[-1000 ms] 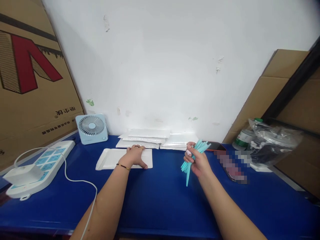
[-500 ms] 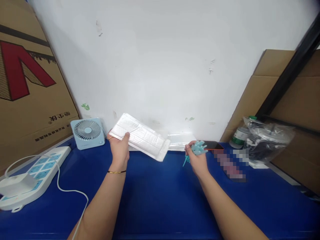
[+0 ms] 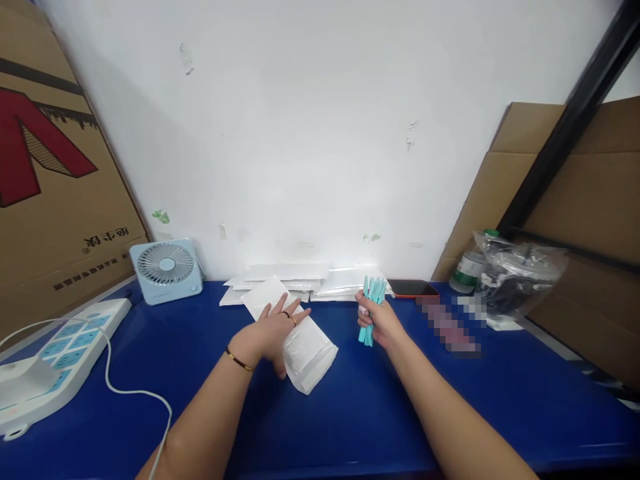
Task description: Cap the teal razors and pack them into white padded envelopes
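Note:
A white padded envelope (image 3: 313, 357) lies slantwise on the blue tabletop, its near end towards me. My left hand (image 3: 270, 333) rests on top of it, fingers spread and stretched out. On the right, my right hand (image 3: 381, 321) is closed round a bundle of slim teal plastic sticks (image 3: 374, 290), held roughly upright above the table. Their exact kind is hard to make out. Behind both hands, more flat white envelopes (image 3: 345, 283) are stacked along the foot of the wall.
A light blue fan (image 3: 167, 270) stands back left, near a white power strip (image 3: 75, 353) with a trailing cable. A dark phone (image 3: 415, 289) lies back right, beside a blurred patch, a bottle (image 3: 467, 270) and a clear plastic bag (image 3: 520, 280). Cardboard (image 3: 65, 200) flanks the table.
The envelope, gripped and raised in my left hand before, now lies on the table under the spread hand. My right hand has turned the teal bundle more upright.

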Tool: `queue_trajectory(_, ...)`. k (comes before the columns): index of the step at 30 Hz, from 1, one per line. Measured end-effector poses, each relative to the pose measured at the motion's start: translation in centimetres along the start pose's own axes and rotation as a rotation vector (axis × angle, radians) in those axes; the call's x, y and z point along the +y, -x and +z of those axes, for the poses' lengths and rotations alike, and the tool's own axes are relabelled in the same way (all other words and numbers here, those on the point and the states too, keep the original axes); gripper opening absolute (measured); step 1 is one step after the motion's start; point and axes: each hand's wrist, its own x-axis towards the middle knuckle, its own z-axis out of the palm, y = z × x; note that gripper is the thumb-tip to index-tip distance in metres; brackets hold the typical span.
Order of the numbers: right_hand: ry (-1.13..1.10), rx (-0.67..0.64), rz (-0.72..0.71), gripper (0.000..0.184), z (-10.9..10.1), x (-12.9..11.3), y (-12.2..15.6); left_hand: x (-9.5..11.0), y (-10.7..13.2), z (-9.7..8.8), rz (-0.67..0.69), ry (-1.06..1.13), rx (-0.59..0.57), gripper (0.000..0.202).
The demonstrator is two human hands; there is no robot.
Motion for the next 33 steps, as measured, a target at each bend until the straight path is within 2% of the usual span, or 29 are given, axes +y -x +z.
queue_trajectory(4,0.038,-0.181,0.212,0.026,0.1,-0.6,0.7,1.7,-1.7,2.4,-0.048,-0.202,-0.018,0.133)
queue_trajectory(6,0.145,-0.271,0.307,0.027,0.3,-0.4,1.1,2.0,-2.0,2.7,-0.030,-0.211,-0.004,0.129)
queue_trajectory(8,0.244,-0.298,0.346,0.029,0.7,0.0,1.3,2.2,-2.0,2.4,0.005,-0.197,0.026,0.120)
queue_trajectory(10,0.274,-0.258,0.302,0.031,1.0,0.0,1.3,2.4,-1.8,1.7,0.048,-0.187,0.081,0.108)
queue_trajectory(12,0.194,-0.171,0.172,0.028,1.0,-0.8,1.3,2.8,-1.6,1.0,0.067,-0.169,0.161,0.091)
queue_trajectory(15,-0.065,-0.032,-0.118,0.022,1.2,-3.9,1.7,3.5,-1.5,0.0,0.064,-0.073,0.306,0.066)
queue_trajectory(17,-0.202,-0.002,-0.277,0.027,1.8,-6.5,2.5,4.1,-1.5,-0.5,0.066,0.043,0.401,0.056)
queue_trajectory(20,-0.176,-0.009,-0.442,0.030,4.1,-9.5,3.9,5.1,-1.4,-1.0,0.083,0.244,0.530,0.051)
queue_trajectory(23,-0.063,-0.072,-0.485,0.028,7.1,-10.2,4.9,6.1,-0.9,-1.3,0.133,0.468,0.618,0.048)
queue_trajectory(26,0.031,-0.100,-0.474,0.026,9.1,-9.5,5.0,6.7,-0.5,-1.6,0.182,0.678,0.597,0.041)
queue_trajectory(29,0.180,-0.118,-0.393,0.028,9.9,-8.8,4.3,6.6,-0.6,-1.5,0.213,0.826,0.535,0.034)
queue_trajectory(33,0.345,-0.285,-0.218,0.031,10.4,-9.1,3.4,5.6,-1.0,-1.2,0.196,0.906,0.549,0.037)
